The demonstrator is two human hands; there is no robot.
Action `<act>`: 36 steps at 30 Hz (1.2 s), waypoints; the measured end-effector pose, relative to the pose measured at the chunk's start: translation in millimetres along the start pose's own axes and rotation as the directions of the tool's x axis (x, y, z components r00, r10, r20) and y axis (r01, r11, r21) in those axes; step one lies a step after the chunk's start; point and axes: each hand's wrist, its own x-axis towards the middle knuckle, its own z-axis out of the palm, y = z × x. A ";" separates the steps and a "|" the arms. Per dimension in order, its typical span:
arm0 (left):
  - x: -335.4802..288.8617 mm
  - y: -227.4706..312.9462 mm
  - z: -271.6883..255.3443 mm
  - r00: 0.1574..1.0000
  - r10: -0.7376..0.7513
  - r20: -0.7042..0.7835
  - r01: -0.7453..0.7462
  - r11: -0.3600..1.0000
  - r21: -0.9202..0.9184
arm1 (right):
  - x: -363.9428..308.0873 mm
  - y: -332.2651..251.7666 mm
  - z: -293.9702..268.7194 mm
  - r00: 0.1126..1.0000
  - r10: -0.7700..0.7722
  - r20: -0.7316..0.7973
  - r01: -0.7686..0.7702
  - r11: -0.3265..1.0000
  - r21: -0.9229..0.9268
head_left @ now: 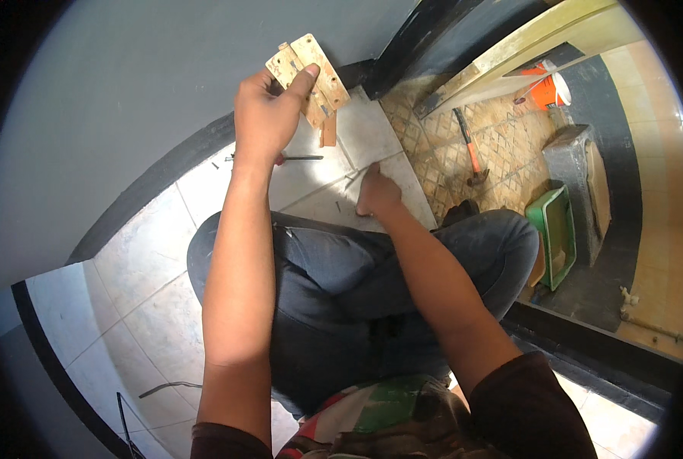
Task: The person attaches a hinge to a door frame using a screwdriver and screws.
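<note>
Bare white floor tiles (150, 298) lie open at the frame's lower left. The grey wall (127, 84) closes the upper left. At centre, the person's bent, jeans-clad knees (341, 283) block passage, and a thin dark screwdriver (280, 158) lies just above.

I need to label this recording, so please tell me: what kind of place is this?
Probably a home doorway beside a bathroom under repair. White floor tiles meet patterned tiles, a hammer lies there, and the left hand holds a brass hinge.

I'm crouched on a white tiled floor (150, 260). A screwdriver (280, 158) and a few small screws (339, 205) lie on the tiles before my knees. On the patterned floor (433, 145) beyond, a hammer (471, 157) lies near a green tray (557, 233).
</note>
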 end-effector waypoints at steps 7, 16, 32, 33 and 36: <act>2.0 -7.2 -5.1 0.999 -0.029 -0.037 0.027 0.998 -0.062 | 42.0 -30.9 -113.5 0.899 -0.292 -0.326 0.354 0.923 0.150; 1.9 -7.6 4.8 0.998 -0.068 -0.001 0.068 0.996 -0.049 | 96.2 -56.9 -73.3 0.682 -0.484 -0.548 0.634 0.765 0.113; -3.9 -10.3 15.3 0.987 -0.112 0.115 0.116 0.993 -0.026 | -11.1 -8.3 4.4 0.968 -0.161 -0.192 0.207 0.946 0.248; -6.8 -10.4 12.6 0.982 -0.126 0.138 0.128 0.992 -0.004 | -9.7 -8.8 6.8 0.970 -0.168 -0.175 0.204 0.955 0.215; -3.9 -11.8 9.8 0.989 -0.082 0.126 0.083 0.997 -0.002 | 5.8 -7.5 2.1 0.966 -0.105 -0.237 0.172 0.943 0.285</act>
